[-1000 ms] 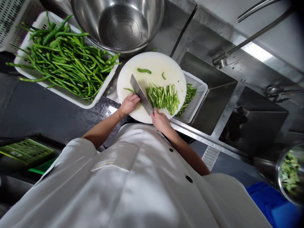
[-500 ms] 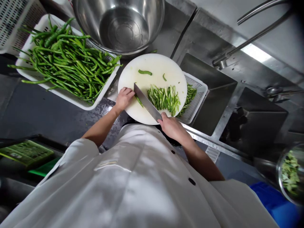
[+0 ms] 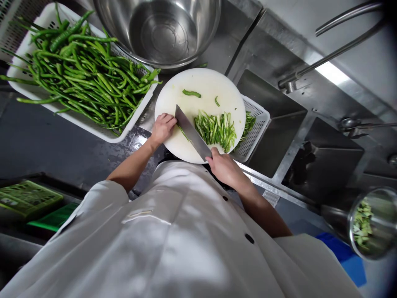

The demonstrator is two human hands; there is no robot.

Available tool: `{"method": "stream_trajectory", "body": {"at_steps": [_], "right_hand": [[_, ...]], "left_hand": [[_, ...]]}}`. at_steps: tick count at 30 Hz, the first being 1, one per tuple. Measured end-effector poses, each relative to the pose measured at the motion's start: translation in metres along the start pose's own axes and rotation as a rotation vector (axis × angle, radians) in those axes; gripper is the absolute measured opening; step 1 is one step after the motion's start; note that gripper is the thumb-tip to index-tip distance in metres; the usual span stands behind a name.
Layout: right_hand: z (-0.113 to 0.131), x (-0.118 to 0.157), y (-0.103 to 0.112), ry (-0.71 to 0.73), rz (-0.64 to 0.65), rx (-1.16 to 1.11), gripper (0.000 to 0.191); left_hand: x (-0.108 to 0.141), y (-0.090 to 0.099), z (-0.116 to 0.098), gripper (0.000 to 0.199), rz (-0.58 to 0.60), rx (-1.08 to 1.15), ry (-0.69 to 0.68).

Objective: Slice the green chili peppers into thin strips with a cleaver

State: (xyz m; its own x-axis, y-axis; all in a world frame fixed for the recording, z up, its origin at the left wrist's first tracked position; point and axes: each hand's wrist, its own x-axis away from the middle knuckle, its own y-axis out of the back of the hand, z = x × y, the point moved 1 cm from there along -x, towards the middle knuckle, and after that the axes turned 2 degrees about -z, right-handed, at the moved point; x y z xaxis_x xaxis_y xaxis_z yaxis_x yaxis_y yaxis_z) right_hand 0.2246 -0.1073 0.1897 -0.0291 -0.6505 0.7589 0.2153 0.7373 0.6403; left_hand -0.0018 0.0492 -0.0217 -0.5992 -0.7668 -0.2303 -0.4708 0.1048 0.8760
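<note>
My right hand (image 3: 223, 164) is closed round the handle of a broad cleaver (image 3: 192, 134), its blade slanting across the round white cutting board (image 3: 173, 89). At the blade's far end, my left hand (image 3: 163, 127) has its fingers bent and pressed down on a green chili pepper (image 3: 182, 131), mostly hidden under hand and blade. Right of the cleaver lies a pile of sliced green peppers (image 3: 215, 128). One short pepper piece (image 3: 191, 93) and a small curved bit (image 3: 216, 101) rest on the board's far half.
A white basket (image 3: 116, 138) heaped with long green peppers (image 3: 89, 78) stands at left. Beyond the board is a large steel bowl (image 3: 161, 33). A smaller white basket (image 3: 262, 118) with cut peppers sits by the sink (image 3: 279, 124), under a faucet (image 3: 290, 85).
The cleaver's blade has tilted so more of its flat face shows, and its tip sits slightly higher. Both hands stay in nearly the same place. The camera view has shifted a little.
</note>
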Motion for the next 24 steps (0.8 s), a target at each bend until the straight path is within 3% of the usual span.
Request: {"method": "stream_trajectory", "body": {"at_steps": [2, 6, 9, 13, 17, 24], "right_hand": [[0.007, -0.008, -0.006, -0.001, -0.010, 0.001, 0.037], [0.020, -0.052, -0.034, -0.034, -0.132, -0.014, 0.042], [0.008, -0.073, -0.051, -0.004, -0.218, -0.096, 0.043], [-0.032, -0.058, -0.063, -0.025, -0.396, -0.282, 0.047], [-0.062, -0.027, -0.075, -0.048, -0.548, -0.402, 0.049], [-0.073, -0.015, -0.098, -0.085, -0.552, -0.333, 0.042]], "left_hand": [[0.001, -0.001, 0.000, 0.025, -0.002, 0.002, -0.003], [0.000, -0.003, 0.000, 0.026, 0.010, 0.017, -0.001], [-0.002, 0.001, 0.000, 0.028, 0.007, 0.068, 0.015], [0.004, 0.012, 0.003, 0.034, 0.029, 0.148, -0.038], [0.011, 0.019, 0.000, 0.033, 0.122, 0.199, -0.203], [-0.029, 0.016, -0.019, 0.030, 0.175, 0.073, -0.257]]}}
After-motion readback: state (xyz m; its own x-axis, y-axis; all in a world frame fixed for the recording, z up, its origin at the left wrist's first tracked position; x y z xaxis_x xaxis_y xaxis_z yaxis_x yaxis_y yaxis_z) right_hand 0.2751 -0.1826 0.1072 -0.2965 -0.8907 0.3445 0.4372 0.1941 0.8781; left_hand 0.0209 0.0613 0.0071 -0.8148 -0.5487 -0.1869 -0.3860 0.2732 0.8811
